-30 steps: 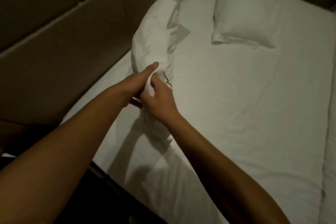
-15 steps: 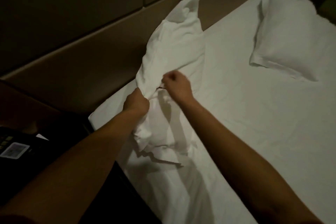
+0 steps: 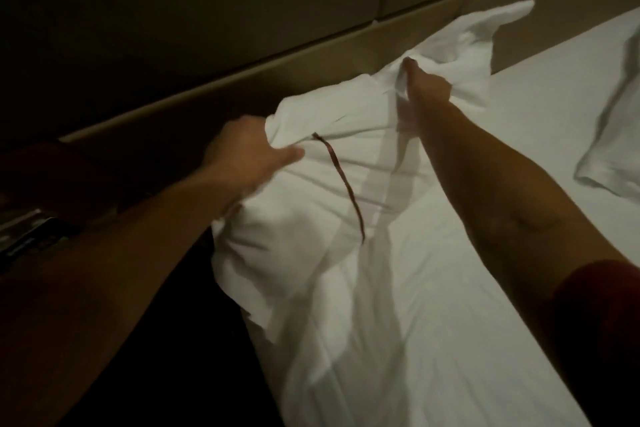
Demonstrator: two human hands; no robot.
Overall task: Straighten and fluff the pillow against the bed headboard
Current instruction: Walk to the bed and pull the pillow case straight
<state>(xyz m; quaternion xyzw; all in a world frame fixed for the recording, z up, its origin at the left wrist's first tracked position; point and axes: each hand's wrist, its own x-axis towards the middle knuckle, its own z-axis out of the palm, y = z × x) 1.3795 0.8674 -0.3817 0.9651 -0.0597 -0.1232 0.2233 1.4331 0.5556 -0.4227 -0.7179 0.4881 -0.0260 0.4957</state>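
1. Two pillows are lying on the bed [image 3: 467,322]: one pillow [image 3: 311,204] at the headboard [image 3: 194,100] edge, a second pillow [image 3: 616,121] at the far right.
2. The left hand [image 3: 246,149] is clamping the near pillow's upper corner.
3. The right hand [image 3: 426,87] is gripping its far end.
4. One dark ribbon [image 3: 343,184] is trailing across it.

Your left hand [image 3: 249,152] hides its fingers behind the pillow [image 3: 311,204] edge; your right hand [image 3: 427,88] buries its fingertips in the cloth. The second pillow [image 3: 613,135] is cut off by the right edge. A dark object [image 3: 24,236] at the left edge is too dim to identify. The bed [image 3: 450,340] runs past the bottom edge.
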